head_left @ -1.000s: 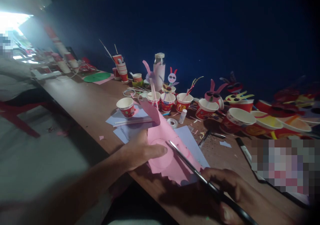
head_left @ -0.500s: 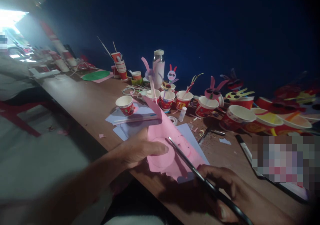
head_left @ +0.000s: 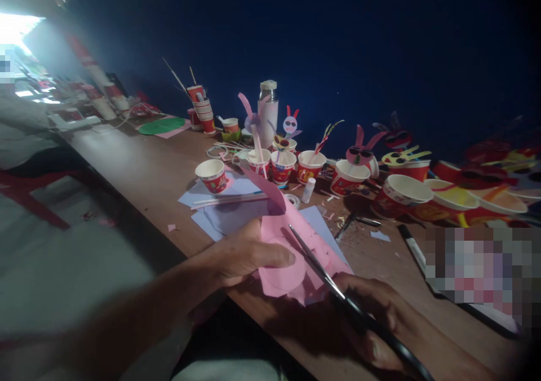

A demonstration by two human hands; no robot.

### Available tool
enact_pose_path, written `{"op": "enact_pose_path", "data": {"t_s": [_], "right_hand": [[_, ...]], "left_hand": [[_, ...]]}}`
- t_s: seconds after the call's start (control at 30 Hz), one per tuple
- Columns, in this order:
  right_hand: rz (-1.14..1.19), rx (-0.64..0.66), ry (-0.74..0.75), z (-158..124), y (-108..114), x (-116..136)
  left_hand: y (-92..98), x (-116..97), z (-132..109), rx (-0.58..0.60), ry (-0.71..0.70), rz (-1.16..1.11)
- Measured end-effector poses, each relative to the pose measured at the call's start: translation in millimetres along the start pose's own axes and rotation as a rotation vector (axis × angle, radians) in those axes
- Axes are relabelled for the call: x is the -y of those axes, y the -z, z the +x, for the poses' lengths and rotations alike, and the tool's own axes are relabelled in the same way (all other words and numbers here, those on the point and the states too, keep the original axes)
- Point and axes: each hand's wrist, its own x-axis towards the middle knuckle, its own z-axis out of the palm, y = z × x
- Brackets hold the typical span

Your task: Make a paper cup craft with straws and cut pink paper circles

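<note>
My left hand (head_left: 251,257) pinches a curled sheet of pink paper (head_left: 281,279), its thumb lying across a round outline drawn on it. My right hand (head_left: 380,313) is closed around the black handles of a pair of scissors (head_left: 323,274). The blades point up and to the left, over the sheet's right part; whether they are cutting cannot be made out. Bluish-white sheets (head_left: 228,215) lie on the table beneath, with thin white sticks (head_left: 232,202) and a paper cup (head_left: 211,175) on them.
Red and white paper cups (head_left: 311,165) with rabbit-face cutouts (head_left: 360,150) line the table's back. Behind them stands a flask (head_left: 268,113). A small glue bottle (head_left: 309,190), a black pen (head_left: 367,221) and scraps are close by. A green disc (head_left: 163,125) lies farther left.
The pink sheet and my left hand have shifted slightly right. The sheet has turned a little, and the scissors stay above it, in my right hand.
</note>
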Motion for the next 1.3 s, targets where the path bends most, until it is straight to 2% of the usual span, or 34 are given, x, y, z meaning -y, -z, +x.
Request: {"op": "enact_pose_path", "data": {"t_s": [0.17, 0.4, 0.73, 0.9, 1.3], "right_hand": [[0.001, 0.0, -0.043, -0.8, -0.9, 2.3], [-0.051, -0.019, -0.049, 0.7, 0.0, 1.7], [-0.022, -0.033, -0.015, 1.6, -3.0, 7.0], [-0.039, -0.095, -0.034, 2.4, -3.6, 4.8], [0.012, -0.066, -0.063, -0.6, -1.8, 0.2]], "left_hand": [[-2.6, -1.8, 0.4, 0.044, 0.023, 0.002], [-5.0, -1.9, 0.5, -0.006, 0.055, -0.002], [-4.9, -2.8, 2.2, 0.08, 0.038, -0.002], [-3.7, -1.9, 2.5, 0.067, 0.05, 0.004], [-5.2, -3.5, 3.3, 0.009, 0.053, 0.002]]}}
